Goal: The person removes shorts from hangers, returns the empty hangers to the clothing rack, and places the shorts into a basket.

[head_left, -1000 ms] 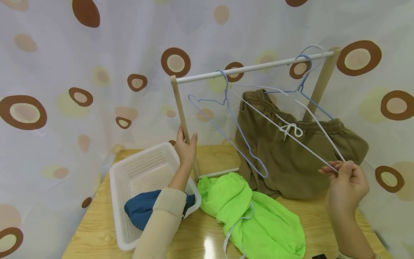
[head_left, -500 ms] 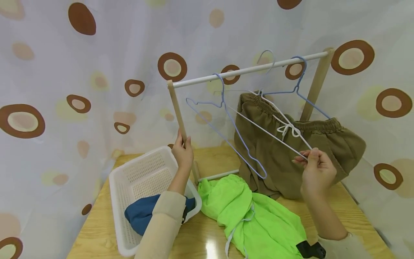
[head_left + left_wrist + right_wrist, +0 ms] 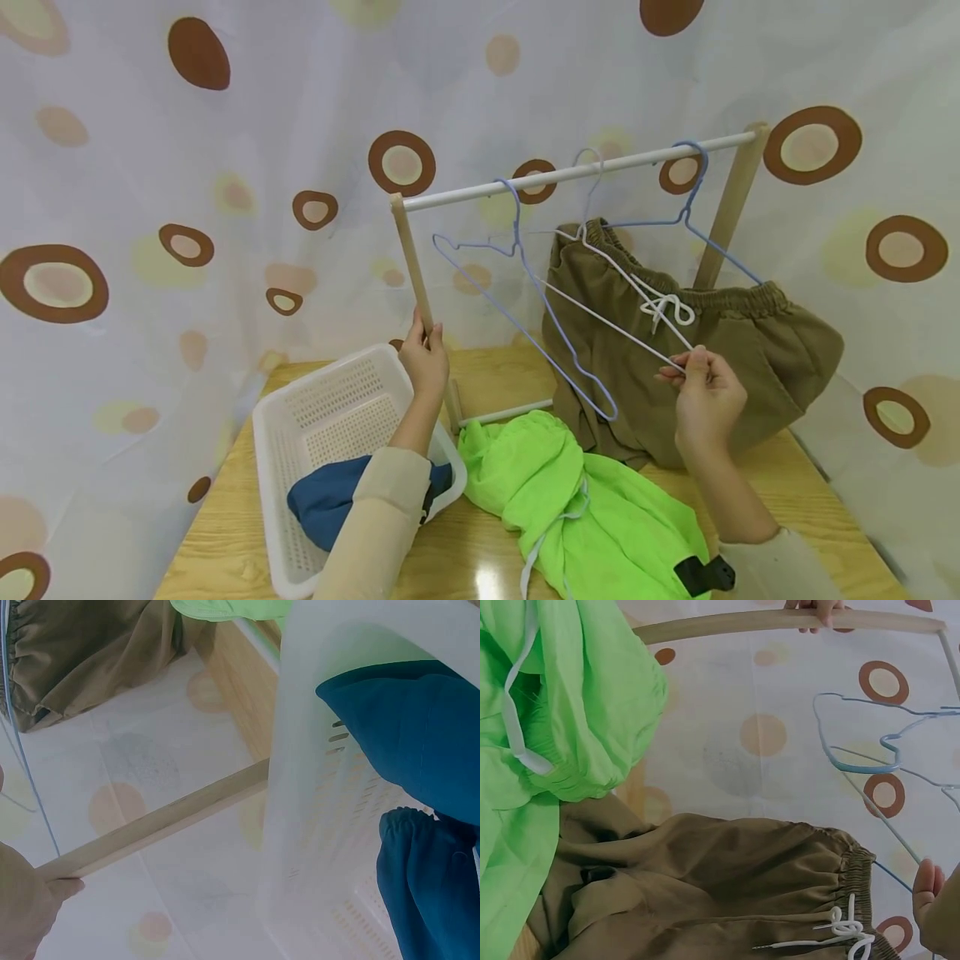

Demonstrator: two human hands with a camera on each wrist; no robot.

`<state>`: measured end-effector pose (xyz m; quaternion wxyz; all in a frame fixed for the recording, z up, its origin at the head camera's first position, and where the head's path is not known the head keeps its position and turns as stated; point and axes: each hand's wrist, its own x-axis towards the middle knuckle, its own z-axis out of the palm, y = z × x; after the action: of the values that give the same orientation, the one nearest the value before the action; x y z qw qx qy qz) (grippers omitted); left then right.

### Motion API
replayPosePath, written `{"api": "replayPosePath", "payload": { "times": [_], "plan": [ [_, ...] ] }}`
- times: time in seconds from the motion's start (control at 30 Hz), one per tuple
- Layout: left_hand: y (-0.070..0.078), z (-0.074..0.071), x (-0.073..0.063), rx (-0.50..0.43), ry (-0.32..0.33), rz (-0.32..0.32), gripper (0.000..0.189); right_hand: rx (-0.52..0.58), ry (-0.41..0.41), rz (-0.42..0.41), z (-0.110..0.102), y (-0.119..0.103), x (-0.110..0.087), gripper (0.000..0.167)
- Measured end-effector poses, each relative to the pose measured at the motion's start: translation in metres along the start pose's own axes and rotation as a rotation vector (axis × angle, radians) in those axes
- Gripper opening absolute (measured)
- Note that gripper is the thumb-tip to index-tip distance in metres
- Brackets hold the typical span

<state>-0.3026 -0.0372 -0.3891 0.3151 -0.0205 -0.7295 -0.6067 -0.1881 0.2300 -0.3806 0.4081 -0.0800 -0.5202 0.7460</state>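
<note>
My left hand [image 3: 426,360] grips the left wooden post [image 3: 411,258] of a small clothes rack. With thumb and fingers my right hand [image 3: 708,404] pinches one corner of a white wire hanger [image 3: 611,324]. That hanger's hook curves over the white rail [image 3: 465,194]; whether its weight rests there I cannot tell. Left of it, a bare blue hanger [image 3: 517,223] hangs from the rail. Brown shorts [image 3: 607,367] with a white drawstring hang at the right on another blue hanger [image 3: 686,205], behind my right hand. The left wrist view shows the post [image 3: 157,825] near my fingers.
A bright green garment [image 3: 547,492] with a pale cord lies on the wooden table [image 3: 217,517] before the rack. At the left stands a white perforated basket [image 3: 264,475] with a dark blue garment [image 3: 326,500] inside. A spotted curtain [image 3: 247,108] hangs behind.
My right hand has moved left with the white hanger, whose hook went from the rail's right end to between the two blue hangers. My left hand still holds the post.
</note>
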Motion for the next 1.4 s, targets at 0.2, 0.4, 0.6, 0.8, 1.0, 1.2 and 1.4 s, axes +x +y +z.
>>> {"api": "replayPosePath", "payload": {
  "times": [0.2, 0.4, 0.6, 0.8, 1.0, 1.2, 1.4],
  "plan": [
    [0.000, 0.000, -0.002, 0.004, 0.000, -0.013, 0.045, -0.003, -0.004, -0.001, -0.005, 0.008, -0.001, 0.026],
    [-0.002, 0.001, -0.002, -0.009, 0.001, -0.033, 0.045, 0.000, -0.008, -0.014, -0.009, 0.014, 0.000, 0.026],
    [-0.004, 0.001, -0.002, -0.002, -0.010, -0.038, 0.045, 0.015, -0.049, 0.021, -0.014, 0.018, 0.005, 0.019],
    [-0.004, 0.001, -0.002, 0.003, -0.021, -0.040, 0.045, -0.080, 0.012, 0.071, -0.021, 0.017, 0.010, 0.008],
    [-0.003, 0.001, -0.001, 0.008, -0.025, -0.046, 0.044, -0.278, 0.095, -0.243, -0.021, 0.011, 0.005, 0.033],
    [-0.002, 0.000, 0.000, 0.004, -0.017, -0.049, 0.045, -0.294, -0.044, -0.705, -0.001, -0.001, -0.026, 0.050],
    [-0.002, -0.001, 0.000, 0.019, -0.018, -0.036, 0.046, -0.202, -0.362, -1.255, 0.015, 0.017, -0.064, 0.047]
  ]
}}
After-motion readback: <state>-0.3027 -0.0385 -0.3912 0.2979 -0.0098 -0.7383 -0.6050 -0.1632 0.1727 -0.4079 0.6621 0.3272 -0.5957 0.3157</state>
